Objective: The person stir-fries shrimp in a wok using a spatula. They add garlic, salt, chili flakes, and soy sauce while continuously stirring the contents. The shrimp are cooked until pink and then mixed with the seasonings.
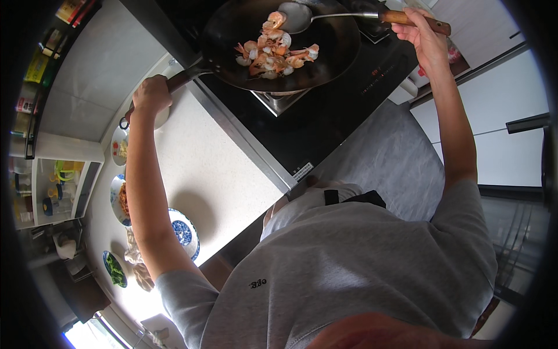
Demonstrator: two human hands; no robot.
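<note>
A dark wok [331, 65] sits over the black cooktop [296, 135] at the top of the view. Pink-orange shrimp [272, 54] lie heaped in its middle. My left hand [152, 94] is closed around the wok's long handle [185, 76], left of the pan. In my right hand [423, 39] is the wooden handle of a metal ladle [344, 15], held at upper right. The ladle's round bowl is inside the wok, touching or very near the uppermost shrimp.
On the white counter [209, 148] stand a blue-and-white plate [183, 233], a dish of chopped ingredients [120, 148], a plate of reddish food [120, 200] and a dish of leafy greens [114, 269]. A spice rack [32, 109] hangs at far left. White drawers [501, 152] stand at right.
</note>
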